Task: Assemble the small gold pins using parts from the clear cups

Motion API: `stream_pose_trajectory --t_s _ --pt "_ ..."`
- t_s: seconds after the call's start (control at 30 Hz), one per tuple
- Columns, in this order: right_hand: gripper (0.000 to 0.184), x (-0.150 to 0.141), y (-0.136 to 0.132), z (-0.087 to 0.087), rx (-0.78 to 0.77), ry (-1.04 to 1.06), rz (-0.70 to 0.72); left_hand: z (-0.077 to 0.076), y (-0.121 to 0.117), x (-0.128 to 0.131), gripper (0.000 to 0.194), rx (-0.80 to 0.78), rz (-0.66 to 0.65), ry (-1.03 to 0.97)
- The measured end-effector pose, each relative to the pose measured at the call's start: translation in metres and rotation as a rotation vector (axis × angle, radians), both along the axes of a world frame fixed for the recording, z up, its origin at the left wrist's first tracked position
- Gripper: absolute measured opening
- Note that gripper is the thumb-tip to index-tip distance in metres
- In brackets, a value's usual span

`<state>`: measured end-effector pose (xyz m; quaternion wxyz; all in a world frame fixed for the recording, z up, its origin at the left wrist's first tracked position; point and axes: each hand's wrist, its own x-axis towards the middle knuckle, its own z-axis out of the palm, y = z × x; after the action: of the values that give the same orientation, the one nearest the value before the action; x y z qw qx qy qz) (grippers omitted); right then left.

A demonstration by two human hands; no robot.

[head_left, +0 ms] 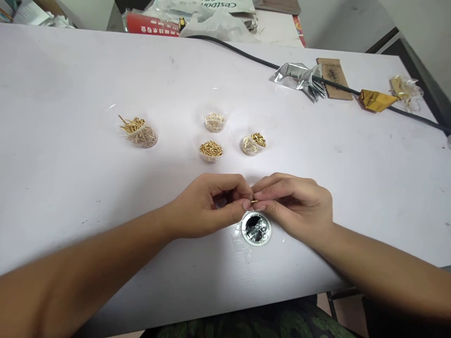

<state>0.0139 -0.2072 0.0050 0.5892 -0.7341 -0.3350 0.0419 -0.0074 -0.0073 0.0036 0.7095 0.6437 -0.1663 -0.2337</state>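
My left hand [218,204] and my right hand [296,199] meet fingertip to fingertip over the table. Both are closed in a pinch on a tiny gold-coloured metal pin [254,201], mostly covered by the fingers. Just below them, a round white-rimmed hole [244,231] with shiny foil inside is set in the tabletop. Beyond my hands stand small clear cups of gold pins: a near cup [210,151], a far cup [214,122], and a tilted right cup [252,145]. Farther left, another tilted cup [143,134] holds longer gold pins.
A black cable [239,55] runs across the back of the white table [70,94]. Along it lie silver foil [298,75], a cardboard piece [336,77] and a gold foil wrap [377,100]. A clear bag [405,91] sits at the far right; plastic packaging [218,26] lies behind the table.
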Motion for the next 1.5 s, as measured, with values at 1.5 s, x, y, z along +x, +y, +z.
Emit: stream_pose_trajectory --t_s 1.5 --pt "0.020 0.0073 -0.0044 -0.0041 -0.131 -0.338 0.099 -0.0065 -0.0064 -0.0041 0.010 0.263 0.154 -0.597"
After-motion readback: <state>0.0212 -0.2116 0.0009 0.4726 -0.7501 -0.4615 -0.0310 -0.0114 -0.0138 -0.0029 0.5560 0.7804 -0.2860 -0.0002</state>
